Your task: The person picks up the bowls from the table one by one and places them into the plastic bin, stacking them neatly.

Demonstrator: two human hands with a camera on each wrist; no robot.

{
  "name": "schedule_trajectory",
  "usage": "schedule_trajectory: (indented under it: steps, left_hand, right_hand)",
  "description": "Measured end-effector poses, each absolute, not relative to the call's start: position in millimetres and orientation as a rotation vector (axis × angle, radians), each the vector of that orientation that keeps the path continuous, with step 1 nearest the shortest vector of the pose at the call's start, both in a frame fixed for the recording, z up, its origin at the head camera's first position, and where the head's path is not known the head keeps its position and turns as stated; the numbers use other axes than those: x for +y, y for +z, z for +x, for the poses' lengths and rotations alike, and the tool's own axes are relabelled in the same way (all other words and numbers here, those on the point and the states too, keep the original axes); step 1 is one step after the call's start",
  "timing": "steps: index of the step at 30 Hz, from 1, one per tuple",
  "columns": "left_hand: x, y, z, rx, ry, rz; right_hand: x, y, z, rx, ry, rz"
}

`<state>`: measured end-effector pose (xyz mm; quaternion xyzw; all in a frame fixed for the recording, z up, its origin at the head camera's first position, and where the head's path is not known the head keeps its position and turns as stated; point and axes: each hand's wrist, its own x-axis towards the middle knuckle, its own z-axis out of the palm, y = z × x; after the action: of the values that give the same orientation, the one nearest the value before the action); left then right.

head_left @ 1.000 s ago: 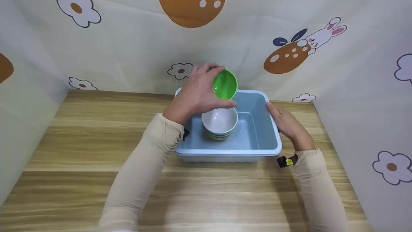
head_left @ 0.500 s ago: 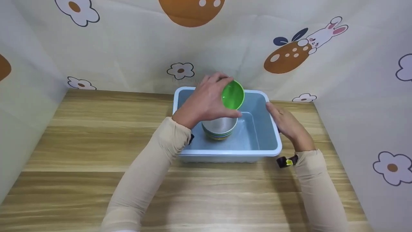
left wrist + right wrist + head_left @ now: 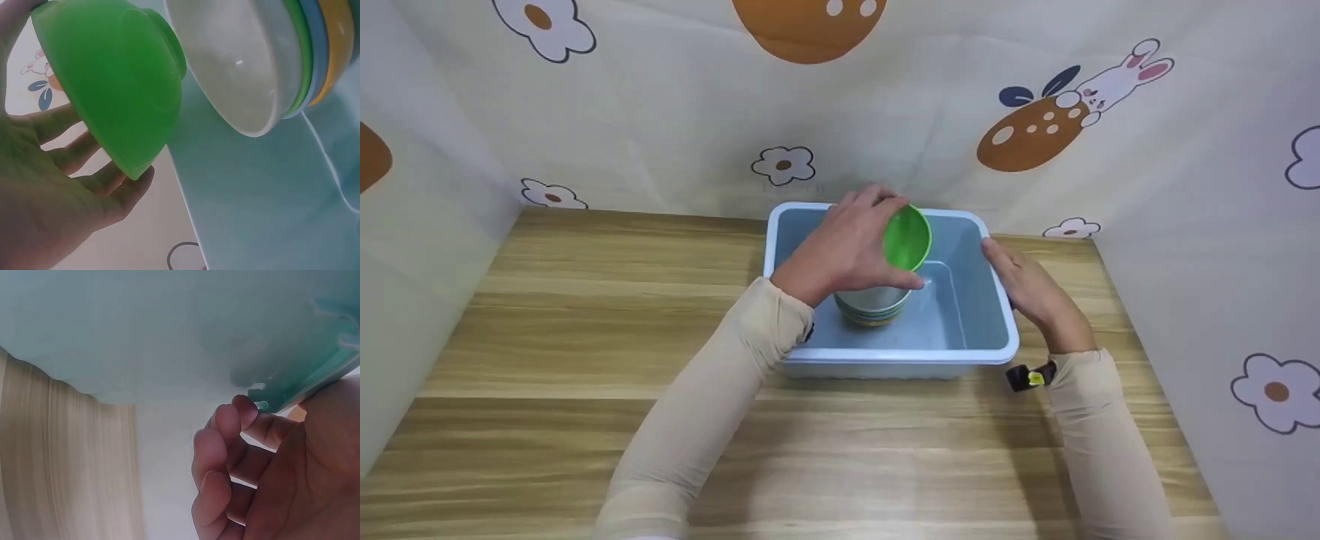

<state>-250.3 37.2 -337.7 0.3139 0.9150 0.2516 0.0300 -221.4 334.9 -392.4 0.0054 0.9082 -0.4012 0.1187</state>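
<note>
A green bowl point(image 3: 908, 238) is tilted on its side in my left hand point(image 3: 851, 247), which grips it by the rim between thumb and fingers. Just beneath it, a stack of nested bowls point(image 3: 873, 304) stands inside a light blue plastic basin point(image 3: 894, 355). In the left wrist view, a white bowl point(image 3: 236, 67) tops the stack, with green, blue and yellow ones below; the held green bowl point(image 3: 118, 79) is apart from them. My right hand point(image 3: 1033, 294) holds the basin's right rim, its fingers point(image 3: 211, 447) curled below the rim in the right wrist view.
The basin sits on a wood-grain table point(image 3: 585, 337) near the back wall. A patterned cloth point(image 3: 660, 112) with flowers and a rabbit covers the walls behind and on both sides. Dark wrist camera straps show at both cuffs.
My left hand has lowered the green bowl and brought it slightly right and nearer, over the stack in the basin. The right hand has stayed at the basin's rim.
</note>
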Motion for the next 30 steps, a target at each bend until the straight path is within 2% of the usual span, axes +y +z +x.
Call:
schedule_trajectory:
  steps: [30]
  left_hand:
    - [45.2, -351.0, -246.2, 2.776, 0.478, 1.022]
  right_hand:
    - [335.5, -391.0, -220.2, 2.653, -1.148, 0.037]
